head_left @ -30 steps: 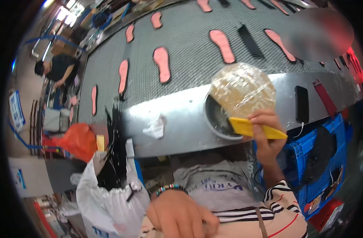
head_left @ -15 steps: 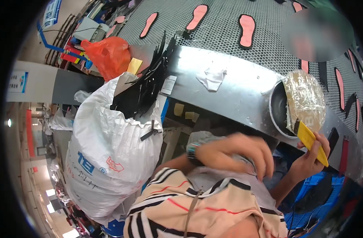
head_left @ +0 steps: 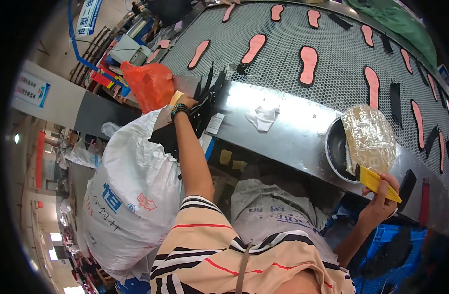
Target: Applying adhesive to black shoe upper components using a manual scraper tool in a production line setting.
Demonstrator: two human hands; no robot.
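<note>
Left hand (head_left: pixel 185 104) reaching among black pieces (head_left: pixel 205 100) atop white sack (head_left: pixel 131 191), grip hidden. Right hand (head_left: pixel 381 196) pinching yellow scraper (head_left: pixel 379 182), bowl (head_left: pixel 336 147) lying at 11 o'clock.

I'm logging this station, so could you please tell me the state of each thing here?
Left hand: reaching into the black pieces.
Right hand: closed on the yellow scraper.
White sack: open, full.
Round pan: part-covered with plastic film.
Pink insoles: flat on the mesh belt.
</note>
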